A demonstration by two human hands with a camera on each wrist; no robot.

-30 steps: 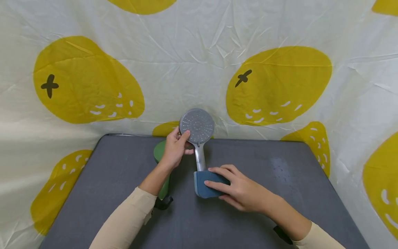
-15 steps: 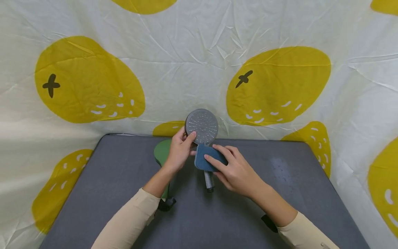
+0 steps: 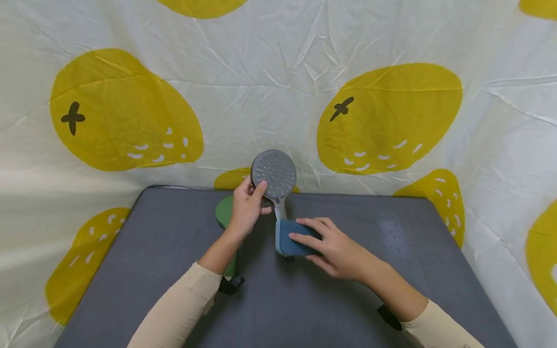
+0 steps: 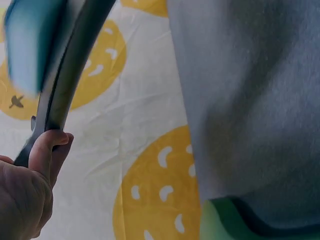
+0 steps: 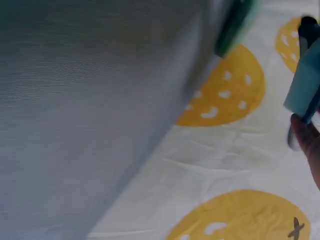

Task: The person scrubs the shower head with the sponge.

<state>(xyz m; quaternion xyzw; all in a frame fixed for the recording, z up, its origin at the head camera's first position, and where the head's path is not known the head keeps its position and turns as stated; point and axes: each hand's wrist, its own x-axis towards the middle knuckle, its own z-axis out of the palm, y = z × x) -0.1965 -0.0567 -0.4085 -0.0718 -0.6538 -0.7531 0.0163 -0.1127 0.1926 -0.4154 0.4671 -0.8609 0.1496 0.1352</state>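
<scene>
A grey handheld shower head (image 3: 273,169) with a silver handle is held up, spray face toward me, above the far part of the table. My left hand (image 3: 244,208) grips it by the rim of its head, thumb on the front. My right hand (image 3: 341,249) holds a two-tone blue sponge (image 3: 298,239) against the handle, covering most of it. Only the handle's dark end peeks out below the sponge. In the left wrist view the handle (image 4: 75,65) runs up from the fingers, with the sponge (image 4: 32,45) blurred beside it.
A green object (image 3: 224,211) with a rounded end lies on the dark grey table (image 3: 348,309), partly hidden behind my left forearm. A white cloth (image 3: 261,111) printed with yellow fruit hangs behind and around the table.
The sponge first moved up the handle to just below the head, then back down it. The shower head shifted right, then back left, still in my left hand.
</scene>
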